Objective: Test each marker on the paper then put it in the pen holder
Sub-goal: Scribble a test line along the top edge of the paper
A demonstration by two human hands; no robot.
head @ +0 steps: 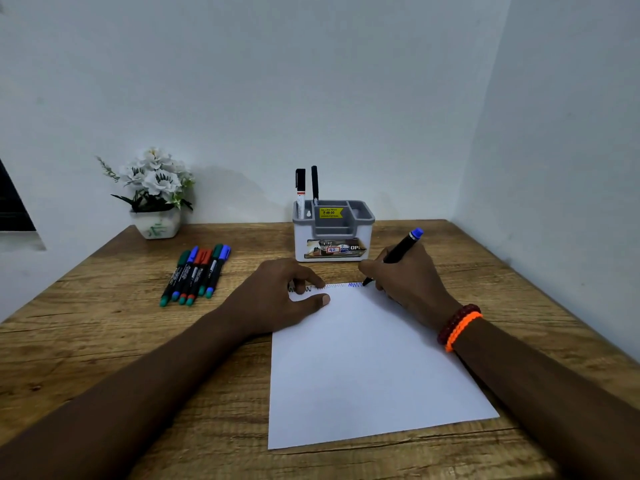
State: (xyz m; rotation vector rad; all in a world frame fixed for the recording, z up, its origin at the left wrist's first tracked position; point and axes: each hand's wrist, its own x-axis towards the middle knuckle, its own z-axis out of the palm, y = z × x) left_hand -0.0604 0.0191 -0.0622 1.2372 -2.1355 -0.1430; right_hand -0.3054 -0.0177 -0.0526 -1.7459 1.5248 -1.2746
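A white sheet of paper (363,368) lies on the wooden table (104,341). My right hand (405,285) grips a black marker with a blue end (403,249), its tip touching the paper's top edge beside a blue zigzag (355,285). Dark scribbles run along the same edge further left. My left hand (277,296) rests flat on the paper's top left corner, fingers spread. The white and grey pen holder (334,233) stands behind the paper with two black markers (306,188) upright in its left rear slot. Several capped markers (197,273) lie in a row at the left.
A white pot of white artificial flowers (154,194) stands at the table's back left against the wall. Walls close the table at the back and right. An orange and red bracelet (459,327) sits on my right wrist.
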